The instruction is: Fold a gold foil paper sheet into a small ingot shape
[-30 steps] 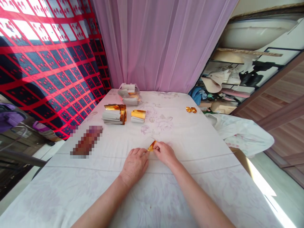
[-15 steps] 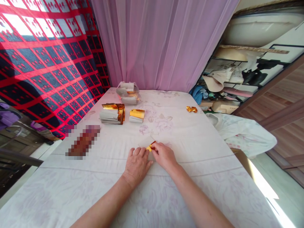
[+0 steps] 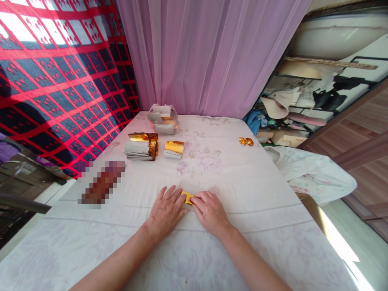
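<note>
A gold foil paper (image 3: 187, 197) lies on the tablecloth between my hands, its shiny side showing in a narrow strip and a pale part spreading behind it. My left hand (image 3: 165, 209) rests flat with fingers spread, its fingertips touching the left end of the strip. At the right end, the bent fingers of my right hand (image 3: 211, 211) close on the paper; the thumb side hides that edge. Farther off stand a thick stack of foil papers (image 3: 138, 150) and a smaller stack (image 3: 173, 149), gold and grey.
A clear plastic bag (image 3: 163, 121) of foil papers sits at the table's far edge. Two folded gold pieces (image 3: 245, 141) lie at the far right. A blurred reddish-brown item (image 3: 103, 186) is on the left. Right of the table are a white bag (image 3: 324, 171) and a shelf.
Both hands have come slightly nearer with the paper. My right hand has lowered from a raised fold, and the gold strip now lies flatter. My left fingers are spread wider.
</note>
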A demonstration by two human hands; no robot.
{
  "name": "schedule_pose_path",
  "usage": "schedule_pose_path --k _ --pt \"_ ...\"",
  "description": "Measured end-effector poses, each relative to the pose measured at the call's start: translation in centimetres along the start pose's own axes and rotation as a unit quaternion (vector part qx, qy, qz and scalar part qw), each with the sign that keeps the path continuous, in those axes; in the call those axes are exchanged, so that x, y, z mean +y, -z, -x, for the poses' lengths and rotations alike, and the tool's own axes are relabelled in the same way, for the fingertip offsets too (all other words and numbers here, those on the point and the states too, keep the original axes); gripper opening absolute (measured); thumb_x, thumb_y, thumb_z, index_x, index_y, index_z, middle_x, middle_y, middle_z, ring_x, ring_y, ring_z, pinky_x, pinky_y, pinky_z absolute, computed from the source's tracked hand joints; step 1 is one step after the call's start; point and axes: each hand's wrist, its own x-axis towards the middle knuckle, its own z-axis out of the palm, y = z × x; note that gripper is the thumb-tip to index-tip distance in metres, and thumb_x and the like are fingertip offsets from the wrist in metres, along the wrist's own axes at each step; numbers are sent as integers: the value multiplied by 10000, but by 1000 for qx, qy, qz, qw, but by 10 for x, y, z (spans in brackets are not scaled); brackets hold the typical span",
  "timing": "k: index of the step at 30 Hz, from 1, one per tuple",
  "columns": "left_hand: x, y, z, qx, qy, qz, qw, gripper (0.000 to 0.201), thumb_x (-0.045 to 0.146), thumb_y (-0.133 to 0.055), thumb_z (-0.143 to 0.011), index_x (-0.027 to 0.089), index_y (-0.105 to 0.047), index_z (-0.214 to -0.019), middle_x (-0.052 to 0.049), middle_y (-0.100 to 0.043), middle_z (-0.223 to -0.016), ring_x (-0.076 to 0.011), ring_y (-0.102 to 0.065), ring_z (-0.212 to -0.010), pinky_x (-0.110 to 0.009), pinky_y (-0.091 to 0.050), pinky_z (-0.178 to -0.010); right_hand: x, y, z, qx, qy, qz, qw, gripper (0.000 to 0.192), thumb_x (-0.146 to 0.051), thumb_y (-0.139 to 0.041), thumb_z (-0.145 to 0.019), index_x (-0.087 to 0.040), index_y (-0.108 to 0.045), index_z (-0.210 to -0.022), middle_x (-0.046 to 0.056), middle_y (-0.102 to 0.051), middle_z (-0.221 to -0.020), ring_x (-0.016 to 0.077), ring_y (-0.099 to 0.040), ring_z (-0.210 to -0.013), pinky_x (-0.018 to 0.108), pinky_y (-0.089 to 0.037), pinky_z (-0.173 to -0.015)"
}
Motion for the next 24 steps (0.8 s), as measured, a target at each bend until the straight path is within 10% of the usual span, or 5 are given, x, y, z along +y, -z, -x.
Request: schedule_pose_path --k 9,14,24 --pt "9 4 5 -13 1 38 999 367 405 -484 -935 219 -608 -1226 -77 -608 -1283 -260 -515 -1205 -455 -339 -1065 18 0 -36 6 -53 -133 990 159 -129 -571 -848 -226 -693 -878 17 -692 -866 148 -622 -825 255 -448 -755" --pt "18 6 7 -36 20 34 999 389 369 -438 -958 193 -579 -1274 -88 -638 -1227 -251 -540 -1156 -462 -355 -1055 17 -3 -69 -93 -42 -243 965 140 -118 -610 -822 -218 -706 -800 -25 -687 -780 93 -617 -706 190 -437 -675" --pt "19 -3 21 -18 1 9 1000 445 413 -369 -980 180 -582 -1294 -82 -604 -1333 -262 -516 -1234 -459 -365 -1049 9 -2 -91 -185 -96 -143 967 22 -226 -690 -712 -222 -670 -723 -50 -653 -713 92 -559 -645 198 -353 -600"
